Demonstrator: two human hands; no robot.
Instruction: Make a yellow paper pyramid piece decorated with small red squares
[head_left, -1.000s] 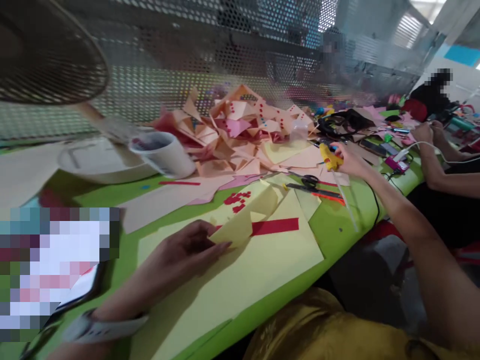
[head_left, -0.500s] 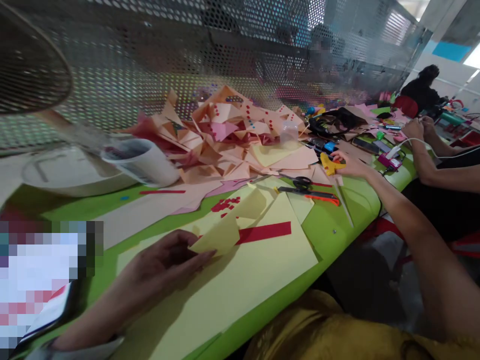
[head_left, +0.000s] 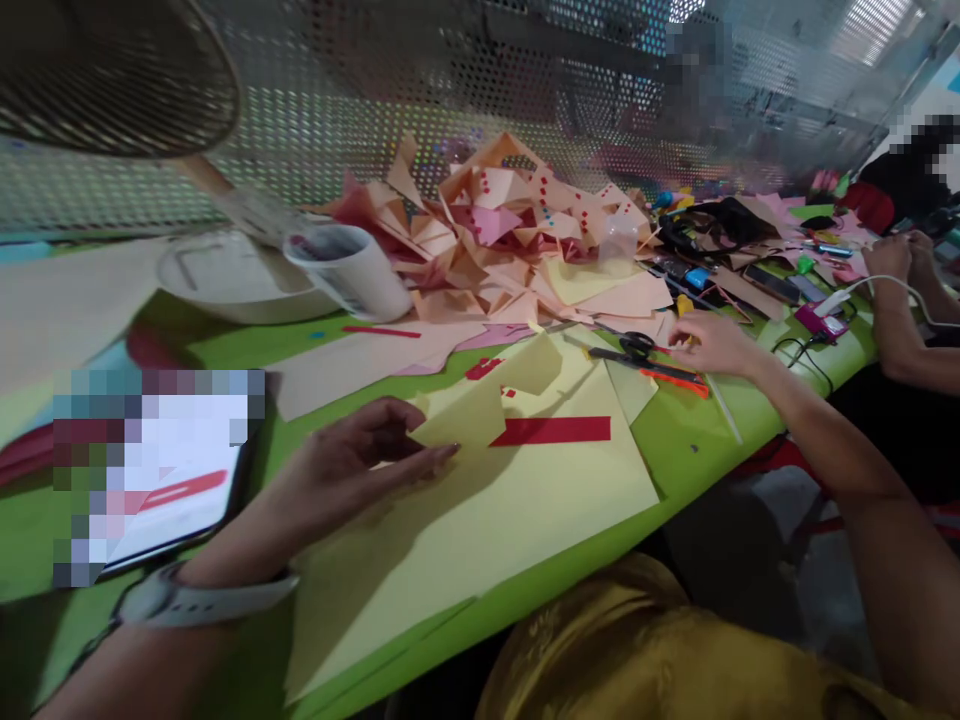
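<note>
My left hand (head_left: pixel 360 460) is closed, pinching the folded end of a yellow paper strip (head_left: pixel 469 410) between thumb and fingers. Under it lies a large yellow paper sheet (head_left: pixel 480 540) with a flat red paper strip (head_left: pixel 559 430) on it. Small red paper pieces (head_left: pixel 484 368) lie behind the folded strip. My right hand (head_left: pixel 712 345) is low over the table with bent fingers apart, nothing visible between them. Just left of its fingertips are black-handled scissors (head_left: pixel 637 346) and an orange and black utility knife (head_left: pixel 675 381). A yellow plastic thing (head_left: pixel 684 304) shows partly behind this hand.
A phone (head_left: pixel 180 470) stands at the left. Behind are a white cup (head_left: pixel 349 270), a fan (head_left: pixel 112 80) and a heap of folded peach paper (head_left: pixel 480 240) against a perforated metal panel (head_left: pixel 360 110). Another person's hands (head_left: pixel 896 265) are at the right, beside a pink device with cables (head_left: pixel 821 322).
My right hand has let go of the yellow plastic thing and come nearer the scissors. My left hand still pinches the yellow strip. The camera view has shifted left.
</note>
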